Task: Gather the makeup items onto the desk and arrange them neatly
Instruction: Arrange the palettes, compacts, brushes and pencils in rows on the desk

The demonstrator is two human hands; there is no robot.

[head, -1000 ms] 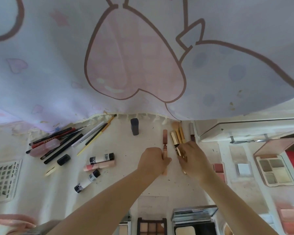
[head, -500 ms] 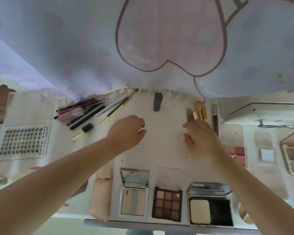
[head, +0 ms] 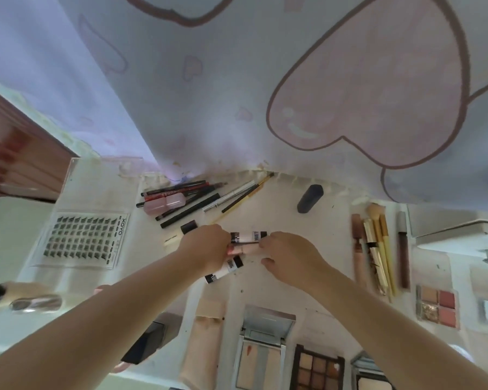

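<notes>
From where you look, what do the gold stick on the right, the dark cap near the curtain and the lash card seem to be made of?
Gold stick: probably metal or metal-coated plastic, because it is shiny and reflects light. Dark cap: likely matte plastic, because the surface is dull with rounded edges. Lash card: seems a clear, glossy plastic tray over white card; the rows of lashes look like fine dark fibre.

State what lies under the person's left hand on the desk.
Under the left hand lie three small tubes, two white with black caps, one pink between them. Their left ends are covered by the fingers; the grip is hidden.
</notes>
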